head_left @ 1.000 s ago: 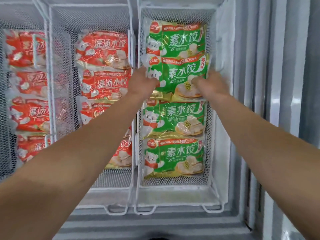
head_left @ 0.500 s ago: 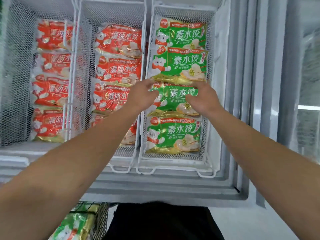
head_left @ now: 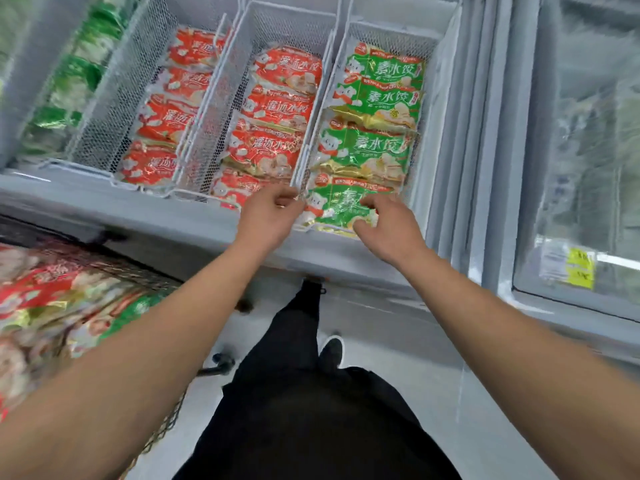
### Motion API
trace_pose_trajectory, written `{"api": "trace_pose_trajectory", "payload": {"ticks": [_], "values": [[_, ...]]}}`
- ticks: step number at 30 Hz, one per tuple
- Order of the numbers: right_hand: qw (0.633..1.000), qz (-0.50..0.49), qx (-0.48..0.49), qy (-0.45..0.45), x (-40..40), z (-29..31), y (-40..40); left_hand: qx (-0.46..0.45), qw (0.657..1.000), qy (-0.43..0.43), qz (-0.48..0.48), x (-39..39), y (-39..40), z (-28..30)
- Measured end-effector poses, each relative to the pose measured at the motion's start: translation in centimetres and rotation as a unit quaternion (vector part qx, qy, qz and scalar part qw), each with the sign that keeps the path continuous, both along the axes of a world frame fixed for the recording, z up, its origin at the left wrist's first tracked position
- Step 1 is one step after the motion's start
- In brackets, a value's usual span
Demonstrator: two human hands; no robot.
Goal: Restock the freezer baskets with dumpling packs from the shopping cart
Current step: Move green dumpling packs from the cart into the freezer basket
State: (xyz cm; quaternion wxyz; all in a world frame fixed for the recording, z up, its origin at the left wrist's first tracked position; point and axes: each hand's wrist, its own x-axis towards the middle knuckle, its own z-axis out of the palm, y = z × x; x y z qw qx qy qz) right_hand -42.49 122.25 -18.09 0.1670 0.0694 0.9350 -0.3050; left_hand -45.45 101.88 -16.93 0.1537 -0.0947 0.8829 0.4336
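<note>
- Left hand (head_left: pixel 268 216), fingers loosely curled, grips nothing, beside the nearest green dumpling pack (head_left: pixel 341 206).
- Right hand (head_left: pixel 388 225) rests loose fingers on that pack in the rightmost freezer basket (head_left: pixel 391 36).

You are looking down into an open chest freezer (head_left: pixel 145 216) whose grey rim crosses the middle of the frame. Three white wire baskets sit side by side in it. The right basket (head_left: pixel 431 98) holds green dumpling packs (head_left: pixel 363 150) overlapping in a row from the top of the frame toward the rim. The middle basket (head_left: pixel 221 98) and the left basket (head_left: pixel 131 98) each hold a like row of red dumpling packs (head_left: pixel 266 147). At lower left, the shopping cart (head_left: pixel 162 420) stands on the pale floor (head_left: pixel 398 327), heaped with blurred red and green packs.
</note>
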Motion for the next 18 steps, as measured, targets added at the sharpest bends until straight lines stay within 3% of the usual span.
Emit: {"api": "trace_pose_trajectory", "payload": {"ticks": [7, 18], "values": [[0.998, 0.065, -0.013, 0.002, 7.4, 1.2, -4.2, -0.006, 0.997, -0.024, 0.067, 11.0, -4.7, 1.4], [0.979, 0.203, -0.007, -0.022, 12.3, -0.1, -15.6, -0.008, 0.977, -0.067, 0.203, 21.9, -15.4, -0.7]]}}
